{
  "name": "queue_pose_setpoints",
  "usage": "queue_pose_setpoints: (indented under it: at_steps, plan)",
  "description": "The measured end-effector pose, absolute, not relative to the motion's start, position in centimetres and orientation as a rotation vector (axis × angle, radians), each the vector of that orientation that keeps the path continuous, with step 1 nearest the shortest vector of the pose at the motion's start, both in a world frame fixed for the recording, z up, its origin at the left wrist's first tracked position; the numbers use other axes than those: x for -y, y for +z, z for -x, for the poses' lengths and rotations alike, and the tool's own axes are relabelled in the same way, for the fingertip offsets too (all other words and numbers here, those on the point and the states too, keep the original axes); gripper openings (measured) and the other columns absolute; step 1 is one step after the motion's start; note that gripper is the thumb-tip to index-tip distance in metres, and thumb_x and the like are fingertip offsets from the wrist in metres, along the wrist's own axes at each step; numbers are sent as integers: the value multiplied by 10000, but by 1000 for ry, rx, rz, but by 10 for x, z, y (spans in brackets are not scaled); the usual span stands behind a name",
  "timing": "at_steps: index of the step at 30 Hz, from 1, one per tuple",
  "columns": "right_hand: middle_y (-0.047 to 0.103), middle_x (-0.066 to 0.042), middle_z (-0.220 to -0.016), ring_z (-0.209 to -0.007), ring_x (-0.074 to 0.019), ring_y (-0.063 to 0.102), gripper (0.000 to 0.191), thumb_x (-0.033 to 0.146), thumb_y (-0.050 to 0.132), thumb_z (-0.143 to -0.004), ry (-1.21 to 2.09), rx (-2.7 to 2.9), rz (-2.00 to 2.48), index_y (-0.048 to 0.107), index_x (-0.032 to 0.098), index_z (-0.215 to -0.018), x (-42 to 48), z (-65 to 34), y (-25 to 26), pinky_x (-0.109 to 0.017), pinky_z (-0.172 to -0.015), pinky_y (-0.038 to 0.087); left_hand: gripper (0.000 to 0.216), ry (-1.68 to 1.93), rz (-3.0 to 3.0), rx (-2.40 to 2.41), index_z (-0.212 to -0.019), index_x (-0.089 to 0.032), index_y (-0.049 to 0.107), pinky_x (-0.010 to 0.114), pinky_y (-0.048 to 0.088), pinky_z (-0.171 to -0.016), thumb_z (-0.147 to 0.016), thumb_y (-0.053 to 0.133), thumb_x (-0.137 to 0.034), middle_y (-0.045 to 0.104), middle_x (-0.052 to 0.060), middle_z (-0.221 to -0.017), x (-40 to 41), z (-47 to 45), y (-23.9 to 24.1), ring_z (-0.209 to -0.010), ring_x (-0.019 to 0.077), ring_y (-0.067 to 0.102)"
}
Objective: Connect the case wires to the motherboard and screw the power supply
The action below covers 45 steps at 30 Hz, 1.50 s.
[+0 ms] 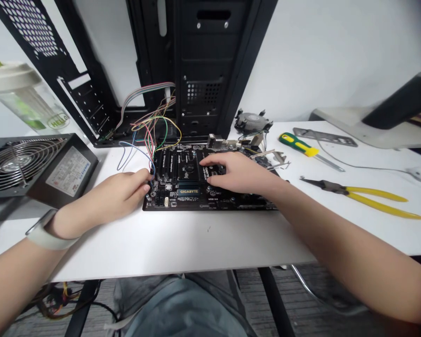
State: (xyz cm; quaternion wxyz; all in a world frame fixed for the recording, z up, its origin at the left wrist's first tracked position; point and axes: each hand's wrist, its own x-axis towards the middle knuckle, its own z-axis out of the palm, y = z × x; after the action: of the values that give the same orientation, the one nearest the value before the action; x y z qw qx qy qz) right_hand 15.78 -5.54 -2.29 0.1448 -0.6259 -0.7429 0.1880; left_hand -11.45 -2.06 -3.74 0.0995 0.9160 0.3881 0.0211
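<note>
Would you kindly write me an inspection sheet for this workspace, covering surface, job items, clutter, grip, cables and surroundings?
Surface: white tabletop, tiny dark mark near the front.
Job items: GIGABYTE motherboard, lying flat before the black computer case.
Clutter: long-nose pliers, screwdriver, CPU cooler, power supply, HELLO tumbler.
Grip: left hand, fingertips by the blue wire, hold unclear; right hand, thumb and fingers spread on the motherboard.
Cables: ribbon cable at the case; coloured wires tangled beside it; more cables below the tabletop.
Surroundings: pale wall.
</note>
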Motion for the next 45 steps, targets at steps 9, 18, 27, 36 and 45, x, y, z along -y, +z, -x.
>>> queue_pose_setpoints:
  at_steps: [9, 18, 27, 36, 45]
  plan:
    - [676, -35, -1217, -1137, -220, 625, 473, 98, 563, -715, 632, 2076, 1788, 682, 193, -1163, 53, -157, -21, -339, -1025, 476, 257, 82, -2652, -1145, -840, -200, 429, 326, 426, -642, -923, 270, -384, 586, 54, -769, 23, 113, -31, -685, 193, 556]
    - [650, -40, -1264, -1170, -256, 603, 486, 233, 605, -749, 586, 2218, 1789, 643, 221, -1233, 56, -161, -21, -401, -1024, 478, 242, 95, -2652, -1134, -855, -204, 428, 308, 423, -624, -920, 272, -378, 573, 36, -736, 23, 112, -31, -654, 177, 548]
    - [621, -34, -1308, -1197, -258, 583, 578, 178, 577, -713, 616, 2237, 1802, 607, 236, -1288, 56, -160, -23, -390, -1033, 474, 251, 82, -2607, -1130, -848, -203, 427, 319, 436, -669, -929, 284, -393, 599, 45, -795, 21, 114, -31, -723, 188, 571]
    - [717, -63, -913, -813, -218, 670, 332, 393, 542, -846, 371, 1873, 1777, 653, 217, -1104, 66, -211, 21, -362, -744, 534, 243, 90, -2647, -1142, -831, -209, 419, 318, 439, -617, -914, 287, -395, 594, 47, -740, 23, 114, -30, -667, 193, 573]
    - [687, -51, -719, -692, -213, 645, 563, 634, 386, -885, 560, 2058, 2353, 646, 203, -632, 79, -257, 31, -367, -680, 480, 252, 89, -2604, -1099, -932, -205, 450, 313, 431, -648, -894, 478, -453, 612, 33, -816, 18, 124, -40, -724, 187, 549]
